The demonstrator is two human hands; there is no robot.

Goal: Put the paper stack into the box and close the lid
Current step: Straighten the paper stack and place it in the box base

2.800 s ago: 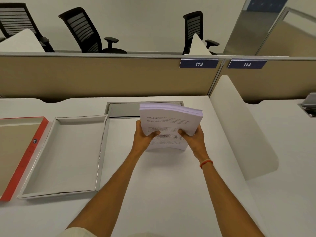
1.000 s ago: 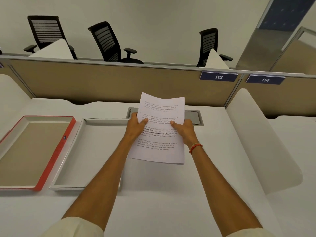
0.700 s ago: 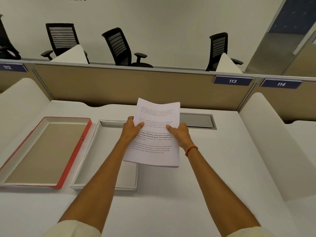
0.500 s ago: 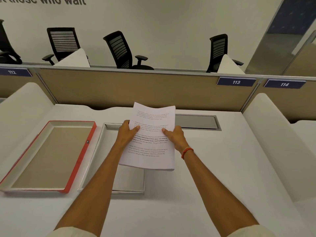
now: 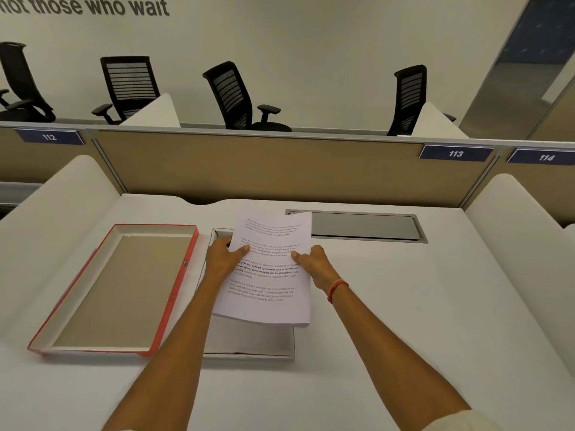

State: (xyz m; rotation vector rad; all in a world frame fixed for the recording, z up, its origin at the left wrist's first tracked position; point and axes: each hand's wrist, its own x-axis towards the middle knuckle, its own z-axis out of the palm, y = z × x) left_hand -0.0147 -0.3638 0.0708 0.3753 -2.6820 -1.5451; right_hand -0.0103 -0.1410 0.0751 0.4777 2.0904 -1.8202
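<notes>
Together, two hands, left hand (image 5: 223, 259) and right hand (image 5: 315, 265), grasp one paper stack (image 5: 271, 275) by its side edges, held above one open white box (image 5: 249, 346). One red-edged lid (image 5: 113, 292) lies just left of that box.

"not those who wait" on wall (image 5: 311, 42); placards (image 5: 455, 153) 112, 113, 114

Arms: bare, with cream short sleeves (image 5: 460, 419) at the frame's lower edge. Right wrist: thin orange-red thread bracelet (image 5: 337, 289).
</notes>
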